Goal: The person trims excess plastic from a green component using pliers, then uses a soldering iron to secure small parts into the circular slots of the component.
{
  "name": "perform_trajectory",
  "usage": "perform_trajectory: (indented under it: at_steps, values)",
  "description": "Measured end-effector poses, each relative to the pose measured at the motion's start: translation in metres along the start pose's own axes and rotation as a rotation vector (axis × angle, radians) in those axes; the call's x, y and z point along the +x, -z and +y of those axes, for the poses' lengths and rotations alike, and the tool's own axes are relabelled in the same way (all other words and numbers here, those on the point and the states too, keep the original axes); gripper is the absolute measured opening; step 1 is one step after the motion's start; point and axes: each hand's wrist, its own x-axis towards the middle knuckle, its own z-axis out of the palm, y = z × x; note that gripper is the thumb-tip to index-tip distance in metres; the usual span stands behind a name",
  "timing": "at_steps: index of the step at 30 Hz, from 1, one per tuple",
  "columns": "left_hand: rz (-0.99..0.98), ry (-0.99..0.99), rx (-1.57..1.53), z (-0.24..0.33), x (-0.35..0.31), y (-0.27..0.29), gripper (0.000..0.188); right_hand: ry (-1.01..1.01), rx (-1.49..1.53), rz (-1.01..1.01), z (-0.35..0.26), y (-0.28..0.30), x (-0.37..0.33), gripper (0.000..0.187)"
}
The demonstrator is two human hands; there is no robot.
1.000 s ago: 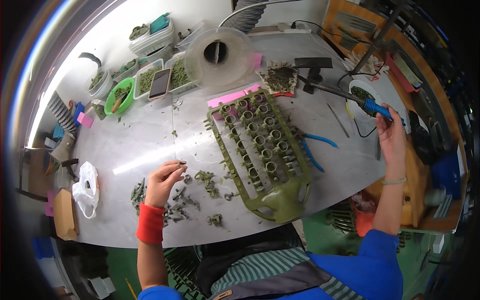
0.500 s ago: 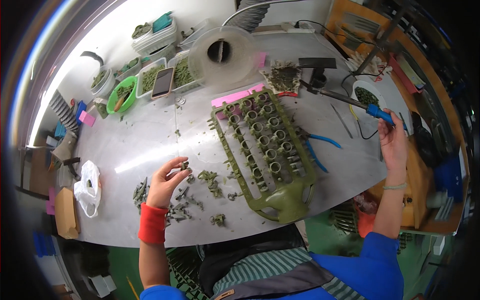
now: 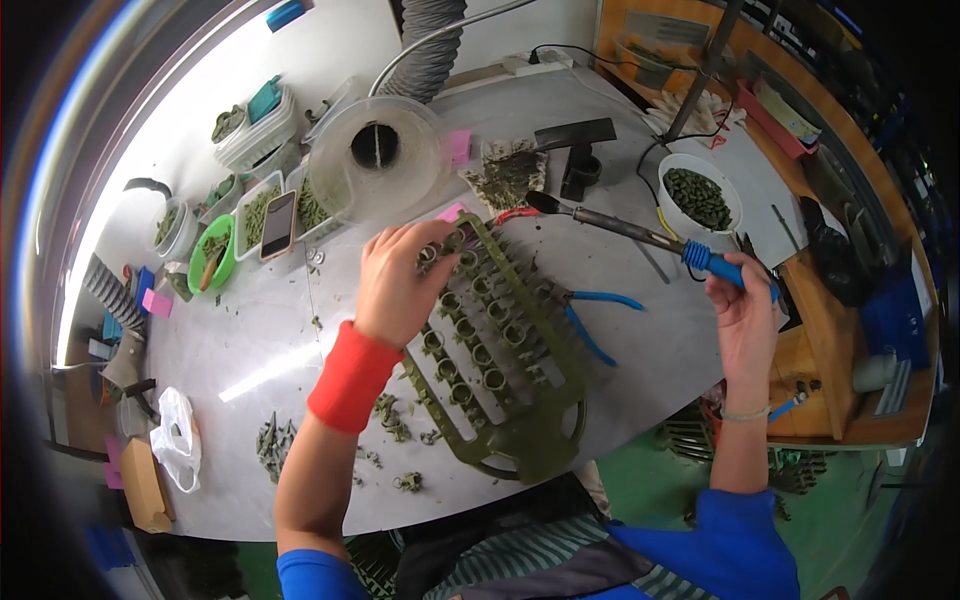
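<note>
My left hand, with a red wristband above it, is over the far left corner of a green frame. Its fingers are pinched around a small green part, mostly hidden by the fingers. Several rows of round rings stand in the frame. Off to the right, my right hand grips the blue handle of a soldering iron. The iron's dark, broad tip points left, above the table beyond the frame. Loose green parts lie near the frame's left side.
Blue-handled pliers lie against the frame's right side. A white bowl of dark green pieces stands at the far right. A clear funnel-shaped hood on a grey hose, a phone and a green bowl are at the back left.
My left hand has moved from the loose parts up and right to the frame's far corner, carrying the small green part. The soldering iron has turned flatter. The whole view has shifted.
</note>
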Motion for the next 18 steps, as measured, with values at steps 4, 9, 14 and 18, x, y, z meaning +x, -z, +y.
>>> perform_trajectory:
  at_steps: [4,9,14,18]
  values:
    - [0.032,-0.121,0.183,-0.005,0.032,-0.042,0.026,0.026,-0.004,0.065,0.001,0.006,-0.012,0.022]
    - [-0.045,-0.113,0.234,-0.008,0.044,-0.058,0.025,0.04,-0.041,0.042,0.006,0.013,-0.019,0.021]
    - [-0.092,-0.079,0.25,-0.007,0.048,-0.059,0.025,0.118,-0.152,-0.03,0.022,0.006,-0.024,0.022]
    - [-0.022,-0.131,0.286,-0.007,0.047,-0.058,0.024,0.229,-0.298,-0.153,0.031,-0.001,-0.022,0.02]
